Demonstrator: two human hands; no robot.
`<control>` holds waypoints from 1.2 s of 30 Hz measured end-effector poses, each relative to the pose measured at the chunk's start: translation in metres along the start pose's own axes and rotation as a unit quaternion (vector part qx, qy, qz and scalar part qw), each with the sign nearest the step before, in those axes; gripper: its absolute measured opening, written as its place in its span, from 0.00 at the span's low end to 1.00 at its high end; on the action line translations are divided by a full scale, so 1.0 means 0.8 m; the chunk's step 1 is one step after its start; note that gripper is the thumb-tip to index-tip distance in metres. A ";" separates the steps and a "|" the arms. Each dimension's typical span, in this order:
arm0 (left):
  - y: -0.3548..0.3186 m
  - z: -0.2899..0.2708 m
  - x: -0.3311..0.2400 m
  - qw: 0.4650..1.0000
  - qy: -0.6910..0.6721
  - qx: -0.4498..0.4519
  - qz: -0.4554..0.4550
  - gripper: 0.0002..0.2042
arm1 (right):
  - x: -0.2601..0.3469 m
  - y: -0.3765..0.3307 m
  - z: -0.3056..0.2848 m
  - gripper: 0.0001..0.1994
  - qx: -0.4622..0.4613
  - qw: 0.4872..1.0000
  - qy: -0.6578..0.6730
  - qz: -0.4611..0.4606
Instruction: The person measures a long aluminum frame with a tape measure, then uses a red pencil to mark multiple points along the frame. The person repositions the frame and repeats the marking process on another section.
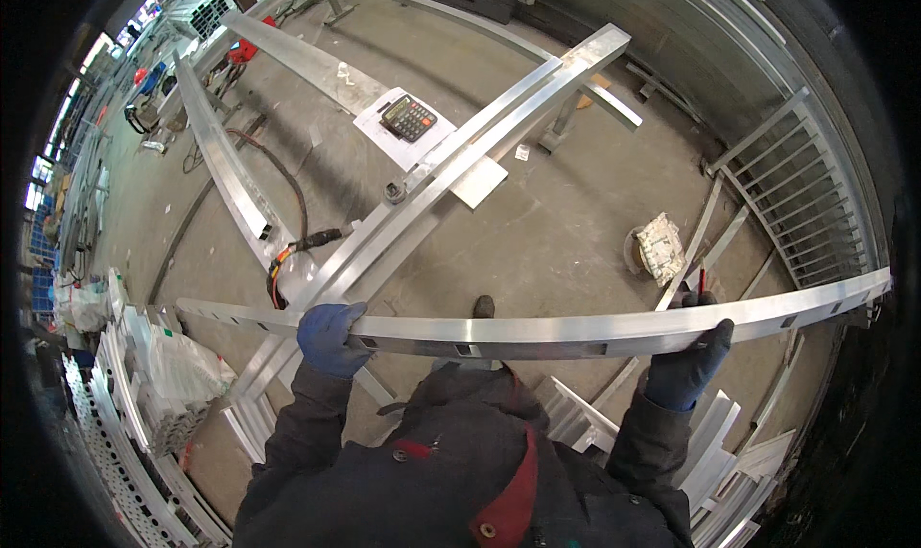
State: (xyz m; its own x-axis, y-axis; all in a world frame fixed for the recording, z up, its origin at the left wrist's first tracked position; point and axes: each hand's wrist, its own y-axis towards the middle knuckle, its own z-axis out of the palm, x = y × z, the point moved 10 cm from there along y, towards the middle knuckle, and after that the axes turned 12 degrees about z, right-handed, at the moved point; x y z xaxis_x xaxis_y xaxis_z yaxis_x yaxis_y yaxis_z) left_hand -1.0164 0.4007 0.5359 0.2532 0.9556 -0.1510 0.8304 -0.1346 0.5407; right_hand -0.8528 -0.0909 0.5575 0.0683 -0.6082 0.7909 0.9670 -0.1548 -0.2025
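I am holding one long aluminium bar (537, 329) flat across in front of my chest, with both hands in blue gloves. My left hand (329, 337) is wrapping around the bar left of its middle, fingers curled closed over its top edge. My right hand (689, 361) is gripping it further right, palm under the bar and fingers (698, 300) hooking over the far edge, also closed on it. The bar is reaching well past both hands, its right end pointing toward a railing panel (801, 198) lying on the concrete floor (566, 232), and I am counting about five small rectangular slots along its front face. Beyond the bar, one frame of long metal sections (460, 169) is resting on stands, and one calculator (408, 117) is sitting on a sheet of paper (384, 136) at that frame's far edge. One black cable with orange ends (288, 251) is trailing by its left side. Cut aluminium pieces are lying stacked at my lower left (144, 395) and lower right (720, 452); their number I cannot tell.
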 end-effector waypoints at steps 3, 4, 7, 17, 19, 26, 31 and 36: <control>0.074 0.053 0.042 1.000 -0.012 0.010 0.014 0.21 | -0.004 0.066 0.003 0.30 -0.054 0.997 -0.048 -0.015; 0.093 0.068 0.051 1.000 -0.020 0.018 0.014 0.21 | -0.008 0.090 0.008 0.30 -0.045 0.999 -0.028 0.004; 0.153 0.111 0.081 0.998 -0.046 0.040 0.016 0.25 | -0.008 0.152 0.022 0.29 -0.039 0.999 -0.006 0.011; 0.281 0.234 0.140 0.992 -0.082 0.096 0.003 0.30 | 0.079 0.368 -0.022 0.31 -0.068 0.993 -0.090 -0.040; 0.312 0.276 0.140 0.989 -0.098 0.107 0.010 0.32 | 0.120 0.446 -0.034 0.32 -0.007 1.000 0.004 -0.006; 0.497 0.366 0.116 0.998 -0.051 0.045 0.018 0.23 | 0.144 0.636 -0.036 0.28 -0.089 0.995 0.029 -0.039; 0.681 0.427 0.086 0.997 0.073 0.000 0.000 0.26 | 0.216 0.805 -0.007 0.20 -0.099 0.993 0.022 -0.057; 0.877 0.512 0.006 0.990 0.130 -0.009 0.046 0.33 | 0.280 0.939 0.006 0.20 -0.095 0.995 0.001 -0.032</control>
State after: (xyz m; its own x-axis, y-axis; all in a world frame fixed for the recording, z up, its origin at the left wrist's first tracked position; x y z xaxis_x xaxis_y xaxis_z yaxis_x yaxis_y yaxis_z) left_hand -0.2297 0.2036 0.5756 0.1890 0.9750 0.1171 0.7998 -0.2220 0.5577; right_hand -0.1101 -0.3393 0.5853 0.0074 -0.5944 0.8041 0.9054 -0.3374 -0.2577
